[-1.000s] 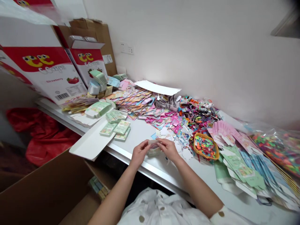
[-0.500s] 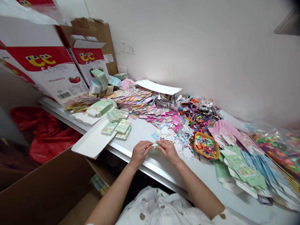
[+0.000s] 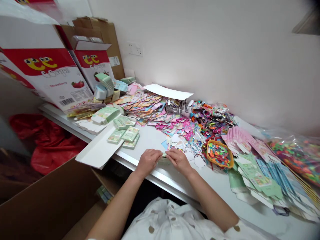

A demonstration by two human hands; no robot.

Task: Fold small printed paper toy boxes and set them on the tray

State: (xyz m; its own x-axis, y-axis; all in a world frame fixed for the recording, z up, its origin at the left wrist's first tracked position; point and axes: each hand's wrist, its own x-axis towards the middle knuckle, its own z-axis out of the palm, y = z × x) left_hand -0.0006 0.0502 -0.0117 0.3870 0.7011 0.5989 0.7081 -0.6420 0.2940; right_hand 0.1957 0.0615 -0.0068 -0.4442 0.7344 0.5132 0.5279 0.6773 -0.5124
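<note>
Both of my hands sit close together over the white table (image 3: 152, 141), near its front edge. My left hand (image 3: 148, 162) and my right hand (image 3: 178, 161) pinch a small pale green card piece (image 3: 163, 159) between their fingers, and most of it is hidden. Just beyond my left hand lie several green printed cards (image 3: 127, 134) on a flat white card sheet (image 3: 97, 150). Past my right hand are scattered white die-cut paper shapes (image 3: 190, 151) and an orange basket of colourful pieces (image 3: 220, 154).
Heaps of colourful printed cards (image 3: 142, 106) cover the table's back. Red-and-white strawberry cartons (image 3: 47, 73) stand at the left, above a red bag (image 3: 50, 146). A brown cardboard box (image 3: 42, 200) sits below the front edge. A plastic bag of colourful pieces (image 3: 295, 160) lies at the right.
My hands have closed in around the pale green piece. It looked rounder and more visible a second ago, and now it is flatter and mostly covered by my fingers.
</note>
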